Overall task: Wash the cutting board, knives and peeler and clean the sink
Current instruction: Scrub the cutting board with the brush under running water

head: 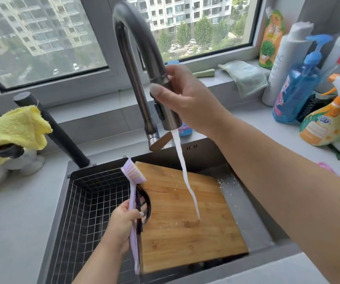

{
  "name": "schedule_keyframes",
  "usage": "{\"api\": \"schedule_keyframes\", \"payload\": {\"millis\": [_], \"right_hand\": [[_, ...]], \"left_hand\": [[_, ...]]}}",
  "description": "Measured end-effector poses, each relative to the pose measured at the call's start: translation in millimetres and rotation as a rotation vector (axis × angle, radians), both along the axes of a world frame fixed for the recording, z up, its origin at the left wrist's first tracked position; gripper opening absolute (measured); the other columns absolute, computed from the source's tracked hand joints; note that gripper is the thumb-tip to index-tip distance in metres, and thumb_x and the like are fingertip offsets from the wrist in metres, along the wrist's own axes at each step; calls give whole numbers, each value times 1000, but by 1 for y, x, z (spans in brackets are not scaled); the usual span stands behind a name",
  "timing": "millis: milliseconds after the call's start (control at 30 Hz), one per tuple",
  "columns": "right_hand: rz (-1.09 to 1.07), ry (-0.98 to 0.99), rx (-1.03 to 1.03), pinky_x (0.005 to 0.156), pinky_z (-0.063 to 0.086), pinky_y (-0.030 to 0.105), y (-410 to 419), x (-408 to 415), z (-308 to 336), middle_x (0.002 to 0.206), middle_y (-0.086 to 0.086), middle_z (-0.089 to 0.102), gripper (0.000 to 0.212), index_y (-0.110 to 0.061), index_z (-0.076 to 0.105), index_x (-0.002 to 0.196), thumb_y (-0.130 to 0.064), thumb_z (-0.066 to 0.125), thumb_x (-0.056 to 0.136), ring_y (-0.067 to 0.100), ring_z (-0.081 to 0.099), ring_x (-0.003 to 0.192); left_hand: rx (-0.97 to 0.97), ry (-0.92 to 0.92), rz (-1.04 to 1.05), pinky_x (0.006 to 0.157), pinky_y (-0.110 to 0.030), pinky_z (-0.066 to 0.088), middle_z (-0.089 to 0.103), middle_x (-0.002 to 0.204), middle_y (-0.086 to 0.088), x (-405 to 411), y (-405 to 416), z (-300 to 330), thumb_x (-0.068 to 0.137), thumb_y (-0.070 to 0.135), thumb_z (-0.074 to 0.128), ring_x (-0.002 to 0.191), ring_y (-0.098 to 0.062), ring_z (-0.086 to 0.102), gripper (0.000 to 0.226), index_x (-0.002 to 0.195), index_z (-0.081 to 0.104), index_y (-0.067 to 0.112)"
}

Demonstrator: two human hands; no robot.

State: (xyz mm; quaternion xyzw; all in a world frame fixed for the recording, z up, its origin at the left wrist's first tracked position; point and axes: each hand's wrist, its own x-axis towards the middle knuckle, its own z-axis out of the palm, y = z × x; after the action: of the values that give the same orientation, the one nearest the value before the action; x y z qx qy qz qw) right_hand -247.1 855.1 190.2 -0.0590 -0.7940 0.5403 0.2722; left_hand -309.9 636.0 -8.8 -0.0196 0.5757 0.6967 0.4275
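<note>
In the sink (253,203), just R of the black wire basket (95,201), the bamboo cutting board (185,218) leans tilted w/ its top edge toward the back wall, prob. so rinse water runs off the face. R hand (185,99) wraps around the pull-out spray head (166,103) of the gooseneck faucet (132,58), thumb across the front, aiming the stream (185,177) onto the board's lower middle. L hand (124,224), at the board's L edge, grips the lilac dish brush (133,201) by its handle, bristles up, and seems to pinch the board's dark handle loop too, likely steadying it & keeping the brush ready for scrubbing. Knives & peeler: not visible. Behind the board, on the sill: green cloth (245,76), blue pump bottle (296,89), orange trigger sprayer (324,119), white bottle (281,64) showing "AC"; other labels too blurred to read. L of the board, a yellow cloth (15,128) drapes over a white holder.
</note>
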Motion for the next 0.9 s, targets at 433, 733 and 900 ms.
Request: {"api": "schedule_keyframes", "payload": {"millis": [433, 733, 900], "right_hand": [[-74, -316, 205, 82, 55, 37, -25, 27, -48, 92, -5, 59, 34, -22, 50, 107, -41, 66, 85, 12, 60, 88], [23, -331, -17, 74, 52, 21, -59, 25, -70, 86, -9, 63, 30, -23, 56, 98, -35, 76, 79, 5, 62, 80], [22, -309, -52, 83, 54, 28, -63, 12, -74, 86, -11, 62, 35, -20, 55, 103, -33, 77, 78, 6, 62, 84]], "left_hand": [[196, -245, 140, 65, -38, 61, 72, 103, -18, -8, -11, -20, 54, -19, 21, 88, -27, 73, 74, 119, 53, -3], [181, -239, 205, 74, -39, 61, 66, 118, -18, -8, -12, -29, 55, -7, 26, 97, -27, 70, 79, 131, 48, -3], [180, -229, 194, 62, -34, 59, 66, 108, -17, -6, -11, -27, 57, -7, 27, 83, -25, 72, 78, 133, 46, -3]]}}
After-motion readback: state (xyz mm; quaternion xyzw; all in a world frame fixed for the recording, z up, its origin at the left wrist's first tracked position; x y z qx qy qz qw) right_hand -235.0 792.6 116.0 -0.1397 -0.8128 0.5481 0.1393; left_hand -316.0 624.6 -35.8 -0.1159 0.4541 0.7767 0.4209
